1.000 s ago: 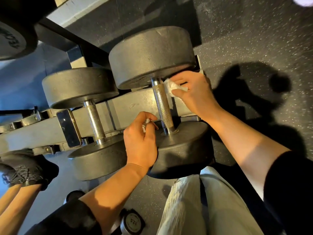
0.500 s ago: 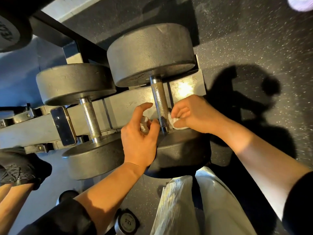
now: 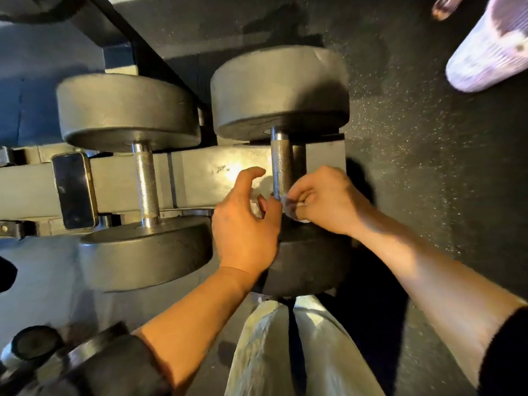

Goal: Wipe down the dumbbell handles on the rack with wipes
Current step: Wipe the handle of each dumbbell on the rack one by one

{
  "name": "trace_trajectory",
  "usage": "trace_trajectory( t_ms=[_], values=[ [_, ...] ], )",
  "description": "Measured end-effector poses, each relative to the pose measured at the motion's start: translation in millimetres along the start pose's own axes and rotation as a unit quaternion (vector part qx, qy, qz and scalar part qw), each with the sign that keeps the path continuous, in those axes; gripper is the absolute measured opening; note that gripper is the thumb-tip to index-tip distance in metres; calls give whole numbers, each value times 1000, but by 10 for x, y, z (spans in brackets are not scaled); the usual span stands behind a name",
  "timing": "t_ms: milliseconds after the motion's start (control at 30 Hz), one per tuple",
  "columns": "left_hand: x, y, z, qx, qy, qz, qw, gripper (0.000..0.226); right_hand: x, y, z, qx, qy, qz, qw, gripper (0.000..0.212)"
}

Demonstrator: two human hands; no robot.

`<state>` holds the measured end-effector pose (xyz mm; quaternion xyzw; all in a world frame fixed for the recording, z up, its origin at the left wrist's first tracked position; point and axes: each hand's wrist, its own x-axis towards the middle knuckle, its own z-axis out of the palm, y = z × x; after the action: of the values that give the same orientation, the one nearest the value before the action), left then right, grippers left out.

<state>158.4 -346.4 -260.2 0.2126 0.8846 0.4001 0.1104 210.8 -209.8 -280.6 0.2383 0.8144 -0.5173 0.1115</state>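
Two big grey dumbbells lie side by side on the rack. The right dumbbell has a knurled steel handle, and both hands meet at its near end. My right hand pinches a crumpled white wipe against the base of that handle. My left hand sits just left of the handle, its thumb raised, fingers curled round a second small white wipe. The left dumbbell and its handle are untouched.
A dark phone stands on the rack beam to the left. Smaller dumbbells lie on the lower tier at bottom left. Speckled black rubber floor spreads to the right. A pale blurred object shows at top right. My light trousers are below.
My right hand slid the wipe down the right handle from its far end to its near end. My left hand stayed by the handle's base, thumb lifting. The camera view shifted.
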Motion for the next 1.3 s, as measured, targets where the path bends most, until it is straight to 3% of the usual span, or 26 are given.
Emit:
trace_trajectory(
  t_ms=[33, 100, 167, 233, 300, 367, 433, 533, 700, 767, 867, 967, 1067, 1100, 1300],
  values=[
    [-3, -4, -1, -1, 5, 2, 1000, 34, -8, -55, 12, 34, 3, -9, 999, 6],
    [-1, -9, 6, -10, 15, -1, 1000, 33, 38, -160, 49, 68, 107, -73, 989, 6],
    [-1, -16, 5, -45, 32, -14, 998, 29, 125, -293, 82, -2, 226, -164, 960, 8],
    [-7, -36, -25, -111, 53, -36, 992, 23, 236, -356, 109, -139, 258, -244, 924, 9],
    [1, -99, -83, -171, 68, -62, 981, 22, 362, -259, 129, -316, 207, -274, 885, 9],
    [34, -222, -120, -220, 63, -86, 970, 25, 389, -186, 96, -391, 138, -232, 880, 11],
    [64, -375, -137, -222, 49, -96, 969, 28, 351, -169, 56, -387, 88, -211, 893, 17],
    [32, -538, -112, -171, 34, -56, 983, 25, 221, -252, 82, -408, 9, -223, 885, 27],
    [-14, -610, -44, -223, 53, -93, 969, 23, 50, -440, 117, -356, -111, -147, 916, 32],
    [-4, -624, -27, -276, 45, -139, 950, 23, 58, -550, 128, -349, -113, -127, 922, 32],
    [-13, -602, -32, -300, 53, -157, 940, 22, 222, -607, 168, -413, -49, -196, 888, 30],
    [-31, -571, -75, -251, 46, -120, 959, 19, 413, -613, 165, -536, -54, -189, 821, 39],
    [-15, -560, -121, -245, 32, -121, 961, 22, 458, -589, 162, -656, -62, -194, 726, 40],
    [-8, -560, -130, -237, 29, -123, 963, 23, 440, -585, 168, -668, -64, -196, 715, 40],
    [2, -564, -144, -217, 38, -113, 969, 25, 420, -523, 173, -651, -68, -188, 732, 39]
  ],
)
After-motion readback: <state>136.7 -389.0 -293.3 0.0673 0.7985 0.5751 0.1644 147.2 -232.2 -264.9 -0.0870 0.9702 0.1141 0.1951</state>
